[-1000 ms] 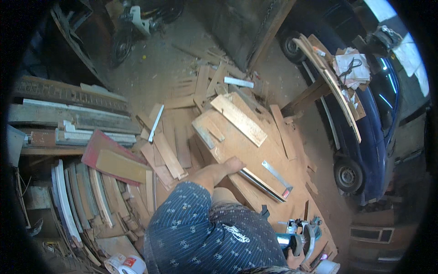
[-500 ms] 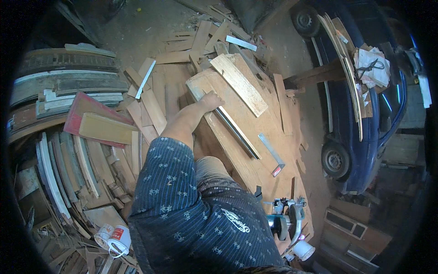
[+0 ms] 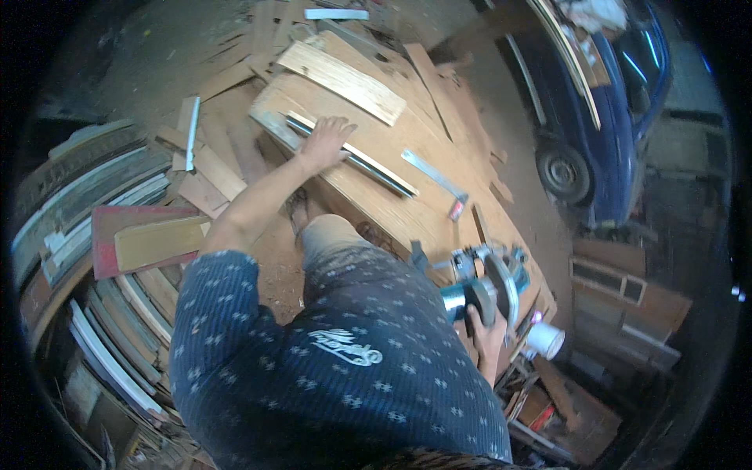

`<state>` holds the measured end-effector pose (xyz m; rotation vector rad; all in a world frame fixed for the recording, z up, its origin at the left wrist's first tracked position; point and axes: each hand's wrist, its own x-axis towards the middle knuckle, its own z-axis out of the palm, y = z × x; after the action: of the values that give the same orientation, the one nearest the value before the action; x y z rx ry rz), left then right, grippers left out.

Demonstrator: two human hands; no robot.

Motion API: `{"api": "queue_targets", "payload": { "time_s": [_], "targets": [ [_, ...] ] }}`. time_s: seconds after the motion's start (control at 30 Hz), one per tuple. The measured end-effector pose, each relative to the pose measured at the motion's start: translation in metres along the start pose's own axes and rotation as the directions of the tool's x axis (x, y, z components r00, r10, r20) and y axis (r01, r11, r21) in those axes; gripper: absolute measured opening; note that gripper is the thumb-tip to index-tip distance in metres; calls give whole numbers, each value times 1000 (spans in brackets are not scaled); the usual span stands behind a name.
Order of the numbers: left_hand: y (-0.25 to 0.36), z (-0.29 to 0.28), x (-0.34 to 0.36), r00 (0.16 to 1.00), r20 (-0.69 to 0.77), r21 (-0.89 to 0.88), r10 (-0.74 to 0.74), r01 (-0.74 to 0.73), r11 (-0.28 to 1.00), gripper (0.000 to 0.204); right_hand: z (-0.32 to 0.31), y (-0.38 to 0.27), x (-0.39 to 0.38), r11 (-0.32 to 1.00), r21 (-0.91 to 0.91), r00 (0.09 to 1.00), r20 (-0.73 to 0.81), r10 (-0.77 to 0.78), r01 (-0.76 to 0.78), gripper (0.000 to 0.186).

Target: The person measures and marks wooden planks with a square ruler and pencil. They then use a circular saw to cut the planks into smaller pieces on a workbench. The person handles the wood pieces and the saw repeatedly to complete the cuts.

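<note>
My left hand (image 3: 325, 143) lies across a long narrow wooden strip (image 3: 380, 168), fingers stretched over its top and thumb at the near side. A dark edge with a bright line runs along the strip, which rests on a big light-brown board (image 3: 368, 200). At the lower right, my right hand (image 3: 487, 335) is wrapped around the dark handle of a teal circular saw (image 3: 478, 290) with a rounded metal guard; its fingers are partly hidden. Between strip and saw lies a metal try square (image 3: 432, 178) with a red mark. Beyond the strip sits a pale plank (image 3: 342, 81).
Stacked boards (image 3: 117, 188) and a red-edged panel (image 3: 149, 241) stand at my left. Offcuts (image 3: 207, 160) lie beside the board. A blue vehicle (image 3: 603, 149) is parked at the right. Near the saw stands a white bucket (image 3: 546, 340).
The view has shifted, so the bench sits higher and more leftward. My left hand has moved along the strip from its far end. My right hand and the saw show more fully.
</note>
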<state>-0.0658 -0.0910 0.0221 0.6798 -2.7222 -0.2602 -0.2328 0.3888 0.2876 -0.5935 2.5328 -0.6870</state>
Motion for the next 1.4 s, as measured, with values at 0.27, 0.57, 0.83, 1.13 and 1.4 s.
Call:
{"api": "queue_targets", "payload": {
  "time_s": [0.27,0.57,0.83,1.13,1.4],
  "targets": [
    [251,55,-26,805,591,-660,-62,526,536,58,-6,35,55,969,-157,975,144,-167,189,43],
    [305,57,-32,532,828,-550,-175,832,-69,53,11,77,115,880,-39,848,291,-444,474,40],
    [291,115,-53,431,766,-571,-477,797,-197,46,57,103,164,852,205,774,358,-523,481,41],
    [280,122,-62,352,735,-546,-579,814,-199,40,83,109,194,819,207,690,453,-565,535,43],
    [271,116,-65,388,669,-553,-635,830,-76,43,93,106,190,804,276,691,413,-594,526,42]
  ]
}}
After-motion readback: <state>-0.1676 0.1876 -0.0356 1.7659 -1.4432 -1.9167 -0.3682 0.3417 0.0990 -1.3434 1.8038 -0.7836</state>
